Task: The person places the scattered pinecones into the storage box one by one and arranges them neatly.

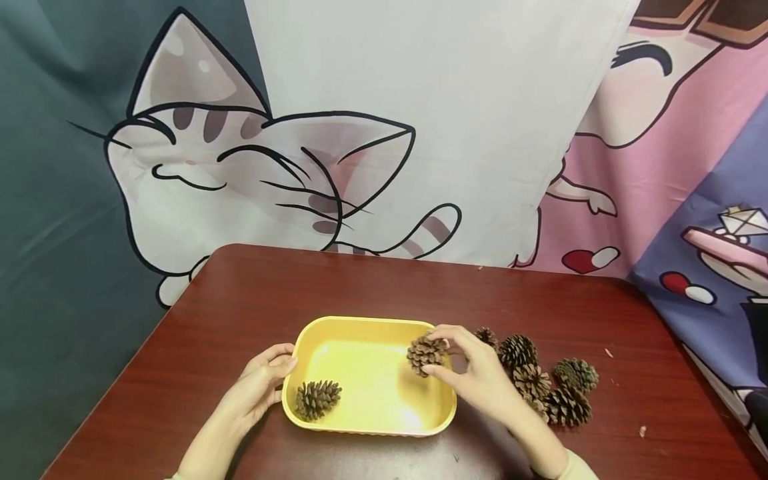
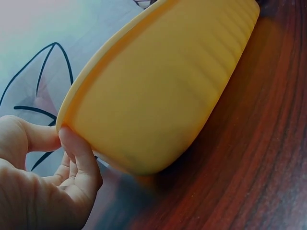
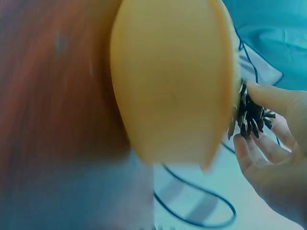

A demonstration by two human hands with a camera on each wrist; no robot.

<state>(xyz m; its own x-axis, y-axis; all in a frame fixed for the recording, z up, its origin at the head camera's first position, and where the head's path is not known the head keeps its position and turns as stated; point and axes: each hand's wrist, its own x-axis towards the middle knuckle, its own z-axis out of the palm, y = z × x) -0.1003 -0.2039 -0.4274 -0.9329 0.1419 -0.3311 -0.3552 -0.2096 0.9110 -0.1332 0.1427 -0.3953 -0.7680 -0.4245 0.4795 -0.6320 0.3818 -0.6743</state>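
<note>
A yellow plastic basin (image 1: 366, 373) stands on the table near its front. My left hand (image 1: 264, 380) pinches the basin's left rim between thumb and fingers; the left wrist view shows the thumb and fingertips of that hand (image 2: 57, 177) on the rim. At the basin's right side, my right hand (image 1: 474, 367) holds a brown pine cone (image 1: 427, 355) over the inside of the basin. In the right wrist view the held pine cone (image 3: 252, 115) is beside the rim. Another pine cone (image 1: 318, 399) lies in the basin's front left corner.
Right of the basin several pine cones (image 1: 567, 405) lie in a cluster, partly behind my right forearm. Small pale scraps (image 1: 643, 431) are scattered on the dark red table (image 1: 270, 287). Printed cloth with a cartoon cat (image 1: 240, 173) hangs behind the table.
</note>
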